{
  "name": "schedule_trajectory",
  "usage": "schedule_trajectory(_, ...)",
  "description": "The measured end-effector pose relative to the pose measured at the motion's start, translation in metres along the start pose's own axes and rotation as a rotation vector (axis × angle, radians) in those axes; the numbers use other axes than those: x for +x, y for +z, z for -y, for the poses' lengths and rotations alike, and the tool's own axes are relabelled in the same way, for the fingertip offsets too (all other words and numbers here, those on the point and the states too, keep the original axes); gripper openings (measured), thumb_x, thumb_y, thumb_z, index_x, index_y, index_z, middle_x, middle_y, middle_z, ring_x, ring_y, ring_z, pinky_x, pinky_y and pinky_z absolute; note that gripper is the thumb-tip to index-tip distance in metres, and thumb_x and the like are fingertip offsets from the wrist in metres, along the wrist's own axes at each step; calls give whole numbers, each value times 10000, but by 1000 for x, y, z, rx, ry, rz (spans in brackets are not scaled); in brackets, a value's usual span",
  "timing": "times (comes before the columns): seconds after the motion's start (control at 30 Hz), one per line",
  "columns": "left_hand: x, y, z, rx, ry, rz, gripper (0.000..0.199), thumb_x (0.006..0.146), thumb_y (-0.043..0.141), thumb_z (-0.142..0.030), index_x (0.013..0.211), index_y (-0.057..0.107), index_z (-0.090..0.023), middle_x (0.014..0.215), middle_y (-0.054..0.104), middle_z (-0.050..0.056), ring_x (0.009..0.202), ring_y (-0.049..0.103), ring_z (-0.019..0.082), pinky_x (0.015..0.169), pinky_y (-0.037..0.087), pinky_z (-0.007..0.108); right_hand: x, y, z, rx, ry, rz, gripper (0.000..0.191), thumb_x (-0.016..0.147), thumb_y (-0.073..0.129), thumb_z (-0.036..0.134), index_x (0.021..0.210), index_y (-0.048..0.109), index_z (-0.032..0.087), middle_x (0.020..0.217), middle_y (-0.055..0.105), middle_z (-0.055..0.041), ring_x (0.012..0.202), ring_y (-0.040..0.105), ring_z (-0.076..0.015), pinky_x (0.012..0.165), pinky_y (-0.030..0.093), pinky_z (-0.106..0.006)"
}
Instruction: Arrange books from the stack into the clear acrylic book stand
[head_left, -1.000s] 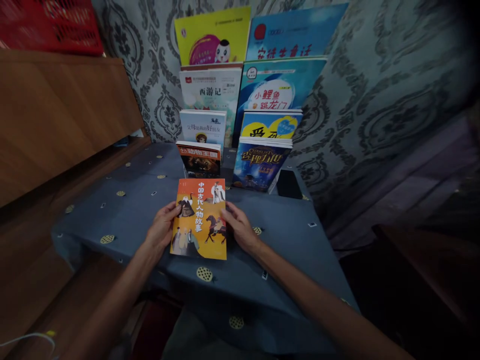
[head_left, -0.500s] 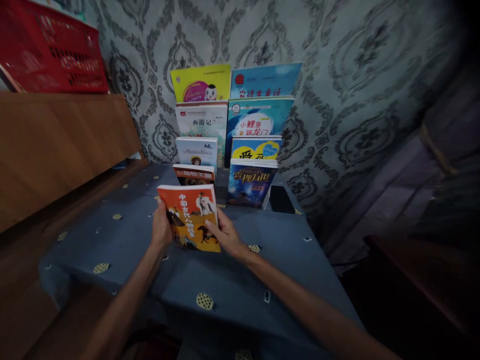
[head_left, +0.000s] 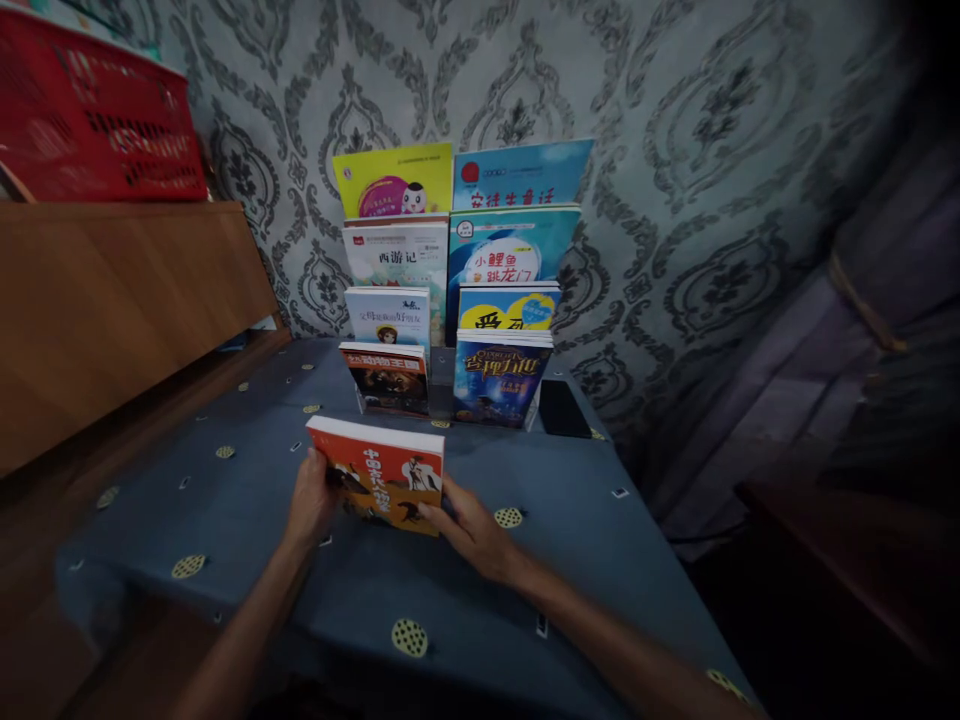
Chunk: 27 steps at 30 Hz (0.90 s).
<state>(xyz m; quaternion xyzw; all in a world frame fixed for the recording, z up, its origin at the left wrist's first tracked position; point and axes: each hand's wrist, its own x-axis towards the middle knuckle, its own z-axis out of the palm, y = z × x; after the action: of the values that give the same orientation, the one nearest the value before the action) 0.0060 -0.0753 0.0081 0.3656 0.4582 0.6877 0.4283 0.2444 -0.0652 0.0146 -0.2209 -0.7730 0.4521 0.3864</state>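
Observation:
Between my two hands is an orange and yellow book (head_left: 382,480) with white Chinese lettering, its pale page edge tipped up toward me. My left hand (head_left: 313,497) grips its left side, fingers hidden behind it. At the right side my right hand (head_left: 472,525) holds on, thumb across the front cover. Just beyond stands a tiered rack of books: a dark book with a lion-like face (head_left: 386,380) at front left, a dark blue book (head_left: 499,380) at front right. Behind them rise a white book (head_left: 396,258), a teal book (head_left: 514,240) and a yellow book (head_left: 394,180).
A dark flat object (head_left: 565,409) lies right of the rack on the blue tablecloth (head_left: 330,620). To the left, a red basket (head_left: 105,110) sits on a wooden cabinet (head_left: 135,320). Patterned wallpaper covers the wall behind; a curtain (head_left: 780,400) hangs at right.
Both hands have lowered the orange book toward me, and its top has tilted so the page edge shows more. The dark book at front left is now uncovered.

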Motion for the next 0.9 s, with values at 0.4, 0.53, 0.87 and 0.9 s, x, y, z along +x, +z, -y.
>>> schedule_trajectory(0.4, -15, -32, -31, 367, 44, 163, 342, 660, 812, -547, 749, 736, -225, 743, 746, 30, 755, 671, 244, 729, 567, 305, -6, -1, -3, -252, -84, 27, 233, 1025, 445, 356, 1146, 602, 233, 1076, 679, -92, 996, 646, -240, 917, 536, -373)
schedule_trajectory(0.53, -6, -31, -37, 461, 66, 192, 397, 678, 775, -598, 669, 713, -206, 643, 679, 29, 628, 605, 194, 604, 513, 261, 3, -3, -6, -267, -108, 24, 269, 1037, 424, 359, 1208, 571, 213, 1077, 677, -99, 1033, 644, -247, 931, 526, -378)
schedule_trajectory(0.87, 34, -22, -29, 649, 160, 189, 641, 724, 576, -804, 710, 654, -167, 600, 598, 11, 556, 522, 150, 556, 443, 273, 34, -5, -26, -316, -136, -52, 244, 1042, 424, 397, 1089, 563, 202, 1028, 684, -90, 934, 643, -216, 845, 520, -336)
schedule_trajectory(0.9, 38, -20, -29, 647, 170, 188, 649, 724, 571, -811, 720, 651, -167, 605, 595, 10, 556, 519, 147, 554, 438, 272, 38, -5, -29, -316, -134, -68, 234, 1039, 431, 399, 1062, 560, 206, 1007, 681, -84, 908, 642, -211, 820, 518, -326)
